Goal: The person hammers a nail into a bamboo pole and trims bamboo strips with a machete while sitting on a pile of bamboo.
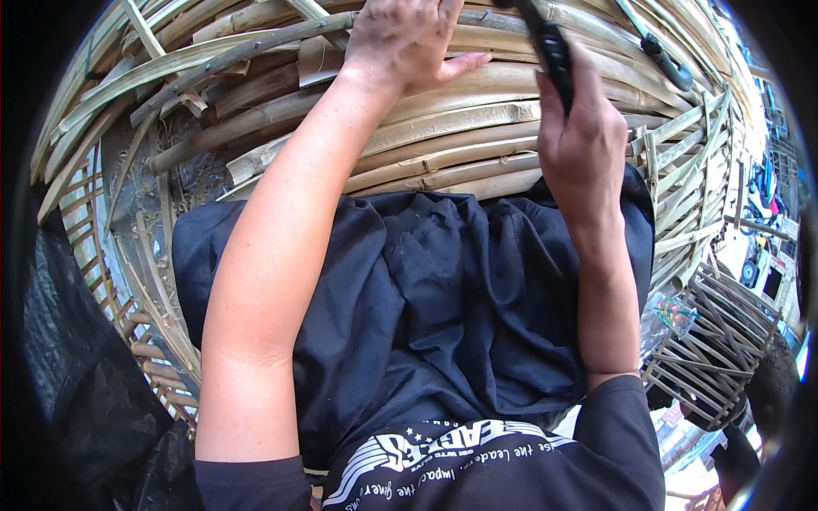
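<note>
My left hand (405,43) lies palm down on the bamboo strips (477,85), its thumb stretched out to the right; the fingertips run past the upper edge. Close to that thumb, a small nail-like point (485,14) stands up from the wood. My right hand (584,128) is closed round the black handle of a hammer (550,51), held tilted above the strips. The hammer's head is cut off by the upper edge. A thin dark branch (247,60) crosses the strips left of my left hand.
Dark cloth (426,264) covers my lap under both forearms. A second tool with a black grip (666,61) lies on the strips at the upper right. Slatted bamboo sides (694,179) rise at the right, near a slatted stool (716,341). Black sheeting (77,366) hangs at the left.
</note>
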`<state>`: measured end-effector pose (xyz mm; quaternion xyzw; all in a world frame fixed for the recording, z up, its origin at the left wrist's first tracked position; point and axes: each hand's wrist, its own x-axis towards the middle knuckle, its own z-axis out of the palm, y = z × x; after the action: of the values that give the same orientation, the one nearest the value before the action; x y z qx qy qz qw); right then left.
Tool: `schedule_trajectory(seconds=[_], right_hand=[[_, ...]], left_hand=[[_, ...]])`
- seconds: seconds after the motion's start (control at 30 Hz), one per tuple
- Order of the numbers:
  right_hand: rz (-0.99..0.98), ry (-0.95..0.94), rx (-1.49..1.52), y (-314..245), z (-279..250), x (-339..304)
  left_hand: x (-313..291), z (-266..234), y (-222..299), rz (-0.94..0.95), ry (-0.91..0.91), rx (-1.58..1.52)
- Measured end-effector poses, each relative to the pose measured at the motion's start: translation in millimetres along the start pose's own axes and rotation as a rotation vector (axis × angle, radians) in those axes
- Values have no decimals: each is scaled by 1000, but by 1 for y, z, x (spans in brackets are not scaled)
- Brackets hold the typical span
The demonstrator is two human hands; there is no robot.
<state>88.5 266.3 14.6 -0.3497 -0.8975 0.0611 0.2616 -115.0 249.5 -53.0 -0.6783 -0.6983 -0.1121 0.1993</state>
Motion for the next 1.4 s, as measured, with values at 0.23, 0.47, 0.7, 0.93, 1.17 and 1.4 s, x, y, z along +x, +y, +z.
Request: schedule_trajectory(seconds=[0.23, 0.47, 0.7, 0.93, 1.17, 1.4], right_hand=[[-24, 25, -37, -3, 4, -4], [-14, 2, -38, -6, 2, -6], [6, -7, -50, -7, 2, -3], [49, -66, -70, -11, 3, -5], [20, 34, -6, -10, 4, -3], [42, 40, -15, -12, 5, -5]], left_hand=[[3, -1, 0, 27, 17, -35], [4, -6, -1, 49, -77, -47], [7, -9, -2, 46, -192, 40], [3, -4, -4, 60, 27, -114], [2, -1, -4, 74, 52, -59], [3, -6, -3, 66, -11, -36]])
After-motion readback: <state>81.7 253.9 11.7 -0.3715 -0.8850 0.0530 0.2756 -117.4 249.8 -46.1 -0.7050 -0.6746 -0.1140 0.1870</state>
